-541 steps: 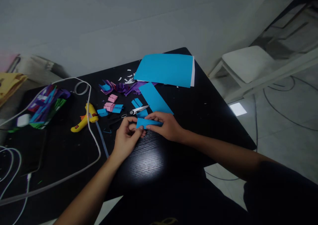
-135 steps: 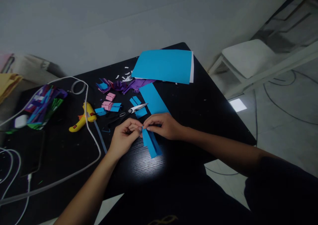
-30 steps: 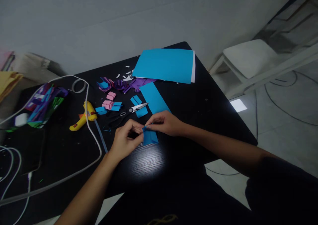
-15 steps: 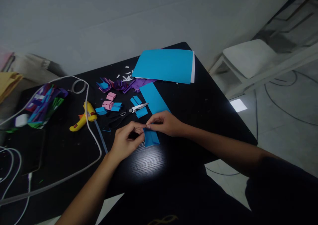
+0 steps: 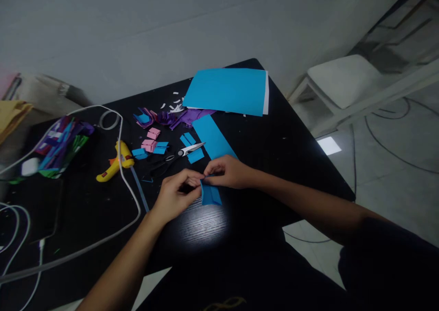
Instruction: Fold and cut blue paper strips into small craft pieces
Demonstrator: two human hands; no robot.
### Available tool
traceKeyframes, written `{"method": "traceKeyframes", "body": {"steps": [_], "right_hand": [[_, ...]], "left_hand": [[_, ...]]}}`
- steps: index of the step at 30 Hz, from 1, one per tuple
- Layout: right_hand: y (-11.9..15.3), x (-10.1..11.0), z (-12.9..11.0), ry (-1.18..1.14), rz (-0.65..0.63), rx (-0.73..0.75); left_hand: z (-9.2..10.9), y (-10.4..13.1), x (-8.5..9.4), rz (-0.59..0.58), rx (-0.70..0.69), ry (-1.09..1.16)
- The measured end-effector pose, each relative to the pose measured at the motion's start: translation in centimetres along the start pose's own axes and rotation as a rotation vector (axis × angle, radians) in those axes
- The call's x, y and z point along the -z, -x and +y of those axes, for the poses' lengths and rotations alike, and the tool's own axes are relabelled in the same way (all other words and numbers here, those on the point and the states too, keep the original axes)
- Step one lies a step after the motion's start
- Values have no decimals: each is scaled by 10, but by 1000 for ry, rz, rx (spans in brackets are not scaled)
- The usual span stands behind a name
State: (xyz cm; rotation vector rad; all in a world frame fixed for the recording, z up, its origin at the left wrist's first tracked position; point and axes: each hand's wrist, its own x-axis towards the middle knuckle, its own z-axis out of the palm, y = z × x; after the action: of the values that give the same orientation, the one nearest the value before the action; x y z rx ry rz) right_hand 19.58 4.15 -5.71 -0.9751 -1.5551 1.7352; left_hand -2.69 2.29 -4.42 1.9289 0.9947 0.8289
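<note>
We see both hands, left hand point(image 5: 174, 196) and right hand point(image 5: 228, 171), pinching a folded blue paper strip point(image 5: 210, 195) over the black worktop point(image 5: 274, 151), scissors point(image 5: 178, 155) just beyond.

This looks like a room in a home, used as a small craft corner. A black desk point(image 5: 274, 155) stands against a plain white wall and carries sheets of coloured paper point(image 5: 228, 90), scissors point(image 5: 178, 154) and a yellow glue gun point(image 5: 115, 162). Beside it are a white chair point(image 5: 339, 82) and a tiled floor point(image 5: 394, 164).

blue strip point(image 5: 210, 195): flat and crosswise → pointing toward the person, folded shorter | both hands: pinching its top end
</note>
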Motion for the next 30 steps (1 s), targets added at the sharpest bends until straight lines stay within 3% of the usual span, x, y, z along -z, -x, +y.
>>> {"method": "traceKeyframes", "body": {"steps": [9, 21, 30], "right_hand": [[2, 4, -4, 181, -48, 41], [2, 7, -9, 151, -64, 7], [4, 6, -9, 122, -105, -3]], "left_hand": [[-2, 1, 0, -32, 14, -15], [0, -1, 2, -9, 28, 30], [0, 0, -1, -69, 24, 27]]}}
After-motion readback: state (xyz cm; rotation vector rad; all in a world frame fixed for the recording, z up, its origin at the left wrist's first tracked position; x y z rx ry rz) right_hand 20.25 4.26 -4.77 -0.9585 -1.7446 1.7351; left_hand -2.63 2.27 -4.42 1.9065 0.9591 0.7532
